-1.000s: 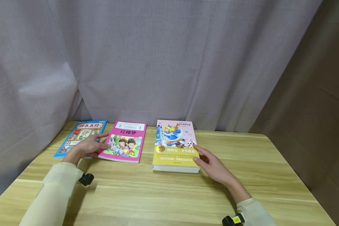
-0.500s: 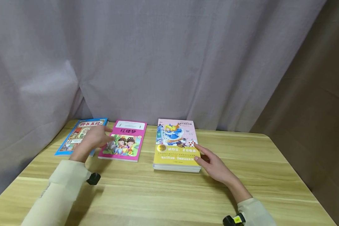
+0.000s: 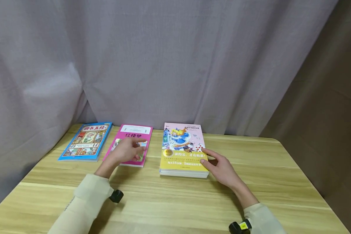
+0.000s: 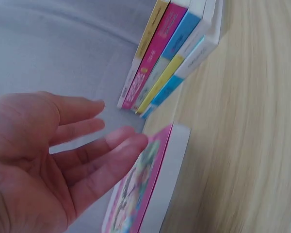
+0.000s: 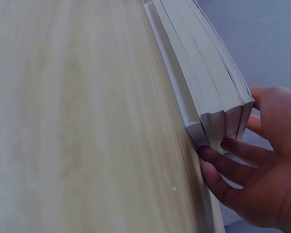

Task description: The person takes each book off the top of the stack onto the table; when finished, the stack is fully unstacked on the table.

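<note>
Nearest the camera, both cream sleeves are cut off by the lower edge of the head view, and each wrist carries a small black device only partly visible. On the wooden table (image 3: pixel 175 201), the right hand (image 3: pixel 222 170) lies against the near right corner of the stack of books (image 3: pixel 183 152), its fingers (image 5: pixel 233 167) loosely spread with the tips touching the page edges at that corner; it rests there without gripping. The right wrist view shows only the stack's page edges, and how many books it contains is hard to count.

The left hand (image 3: pixel 128 152) hovers over the pink book (image 3: pixel 131 143), which lies flat just left of the stack. Its fingers (image 4: pixel 99 160) are straight and relaxed, holding nothing; whether they touch the cover cannot be told, as the left wrist view is blurred. The hand hides most of the cover picture.

Farther left lies a blue book (image 3: pixel 86 141), apart from both hands. Behind the table hangs a grey curtain (image 3: pixel 163 61).
</note>
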